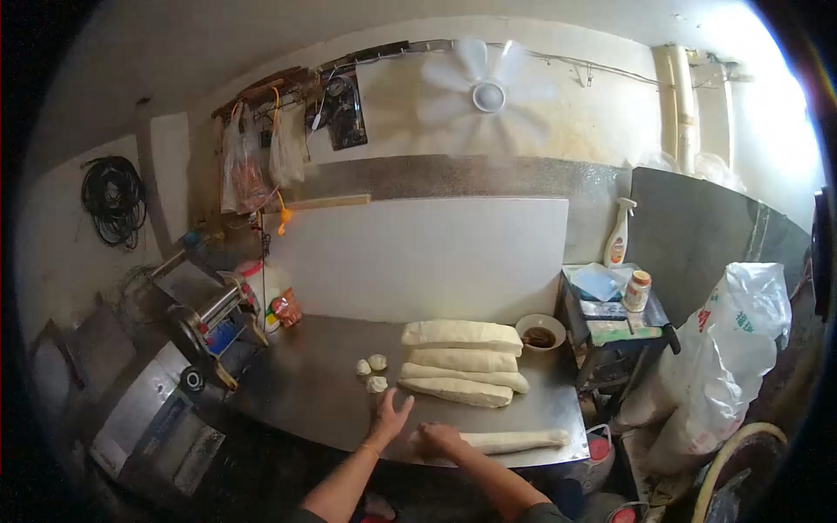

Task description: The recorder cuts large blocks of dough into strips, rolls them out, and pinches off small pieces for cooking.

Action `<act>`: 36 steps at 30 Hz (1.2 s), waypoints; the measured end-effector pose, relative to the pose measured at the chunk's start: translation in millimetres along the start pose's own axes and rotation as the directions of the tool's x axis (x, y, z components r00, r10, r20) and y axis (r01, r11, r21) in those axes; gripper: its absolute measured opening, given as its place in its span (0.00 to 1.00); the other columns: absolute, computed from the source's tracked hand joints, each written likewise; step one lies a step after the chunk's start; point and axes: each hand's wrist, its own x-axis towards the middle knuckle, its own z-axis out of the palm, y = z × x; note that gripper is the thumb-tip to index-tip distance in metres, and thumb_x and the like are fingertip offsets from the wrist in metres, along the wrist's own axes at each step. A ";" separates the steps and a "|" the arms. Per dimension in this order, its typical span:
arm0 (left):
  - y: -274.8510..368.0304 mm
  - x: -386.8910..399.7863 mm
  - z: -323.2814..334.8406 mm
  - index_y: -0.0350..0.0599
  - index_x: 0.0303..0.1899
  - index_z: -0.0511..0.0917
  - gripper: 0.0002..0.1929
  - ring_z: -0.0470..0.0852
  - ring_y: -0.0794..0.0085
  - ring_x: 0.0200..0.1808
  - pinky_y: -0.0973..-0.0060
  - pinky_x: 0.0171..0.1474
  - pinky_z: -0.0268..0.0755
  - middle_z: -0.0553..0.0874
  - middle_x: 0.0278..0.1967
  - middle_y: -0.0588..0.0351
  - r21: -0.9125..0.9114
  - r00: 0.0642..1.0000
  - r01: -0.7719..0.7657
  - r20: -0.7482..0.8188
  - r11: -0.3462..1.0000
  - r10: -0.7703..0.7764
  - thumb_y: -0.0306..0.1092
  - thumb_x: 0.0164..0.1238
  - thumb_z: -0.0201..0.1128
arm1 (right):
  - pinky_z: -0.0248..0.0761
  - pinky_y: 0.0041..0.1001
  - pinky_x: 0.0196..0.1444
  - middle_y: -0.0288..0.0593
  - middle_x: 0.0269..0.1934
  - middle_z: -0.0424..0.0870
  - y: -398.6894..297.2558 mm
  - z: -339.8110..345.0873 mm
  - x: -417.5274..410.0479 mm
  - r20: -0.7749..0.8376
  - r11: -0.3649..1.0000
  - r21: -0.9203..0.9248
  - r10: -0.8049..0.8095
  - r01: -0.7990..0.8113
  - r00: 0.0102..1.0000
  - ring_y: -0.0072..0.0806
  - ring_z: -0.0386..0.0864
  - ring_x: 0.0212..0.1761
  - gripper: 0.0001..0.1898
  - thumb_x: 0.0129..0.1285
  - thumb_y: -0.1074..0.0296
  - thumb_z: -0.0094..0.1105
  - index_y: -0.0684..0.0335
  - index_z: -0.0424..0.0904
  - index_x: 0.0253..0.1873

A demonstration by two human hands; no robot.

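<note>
My left hand is over the front of the steel worktop, thumb and fingers apart. Just beyond its fingertips lie three small dough lumps, grouped close together. My right hand is closed around the left end of a long, thin dough roll, which stretches right along the front edge. What lies under the right fingers is partly hidden and blurred. Several thick dough logs are laid side by side behind the hands, to the right of the lumps.
A bowl of brown contents sits behind the logs at right. Beside the worktop, a small stand carries a jar and spray bottle. A roller machine stands at left, a large plastic sack at right.
</note>
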 end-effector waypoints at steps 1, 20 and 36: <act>3.0 -8.6 11.6 0.38 0.70 0.74 0.37 0.79 0.40 0.64 0.53 0.71 0.68 0.83 0.59 0.33 -0.085 0.954 0.249 0.195 0.965 -0.229 0.62 0.73 0.64 | 0.79 0.50 0.60 0.57 0.56 0.86 12.1 21.2 0.6 -0.009 1.000 -0.009 0.012 -0.013 1.000 0.54 0.84 0.61 0.30 0.67 0.44 0.66 0.62 0.76 0.64; 11.0 -20.5 83.0 0.43 0.28 0.85 0.24 0.88 0.51 0.39 0.57 0.48 0.78 0.90 0.33 0.48 -0.245 0.911 0.340 0.325 0.908 -0.253 0.55 0.74 0.63 | 0.82 0.47 0.47 0.50 0.47 0.91 54.2 46.0 13.6 -0.341 0.965 0.194 0.237 -0.179 0.910 0.51 0.90 0.48 0.21 0.69 0.44 0.59 0.52 0.85 0.55; -46.8 -22.5 64.5 0.36 0.35 0.85 0.21 0.84 0.39 0.36 0.55 0.45 0.79 0.88 0.34 0.37 -0.231 0.936 0.043 0.350 0.972 0.042 0.49 0.77 0.61 | 0.81 0.50 0.50 0.53 0.43 0.91 40.2 76.2 32.9 -0.284 0.972 0.135 0.224 -0.192 0.932 0.54 0.89 0.47 0.16 0.66 0.57 0.63 0.56 0.87 0.53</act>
